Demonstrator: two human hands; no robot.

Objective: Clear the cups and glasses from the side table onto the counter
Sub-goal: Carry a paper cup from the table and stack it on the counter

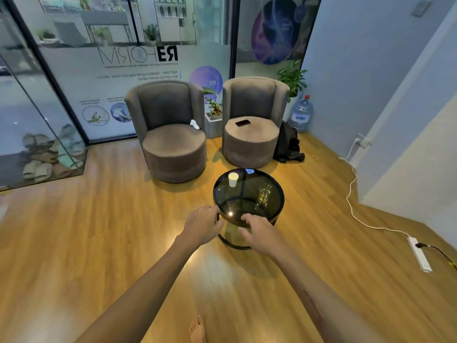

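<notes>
Pile of sandals and slippers (47, 154) on a dark mat behind the glass wall (49, 100), far left. Wooden plank floor (99, 231) across the room.

Two grey round upholstered armchairs side by side past the table: left armchair (170, 134) has a small white object (194, 124) on the right edge of its seat; right armchair (252, 125) has a dark phone (242, 123) on its seat. Potted plant in a white square planter (213, 112) between them.

Left hand (204, 225) reaches forward, fingers loosely extended and holding nothing, fingertips at the near-left edge of the round dark smoked-glass side table with black metal frame (279, 194). White paper cup (233, 179) stands upright near the table's far-left edge. Right hand (259, 232) hovers over the table's near edge, fingers relaxed and slightly spread, empty; whether it touches the glass cannot be told. The two hands are apart, near each other.

Clear drinking glass (264, 193) stands toward the table's right edge, well apart from the paper cup; its outline is doubled by reflections, so the count of glasses is uncertain.

Dark bag (286, 144) on the floor against the right armchair. Large clear water bottle with red cap (301, 115) in the corner. White cable (351, 194) runs along the floor to a white power strip (419, 254), far right.

A bare foot (197, 329) at the bottom edge.
</notes>
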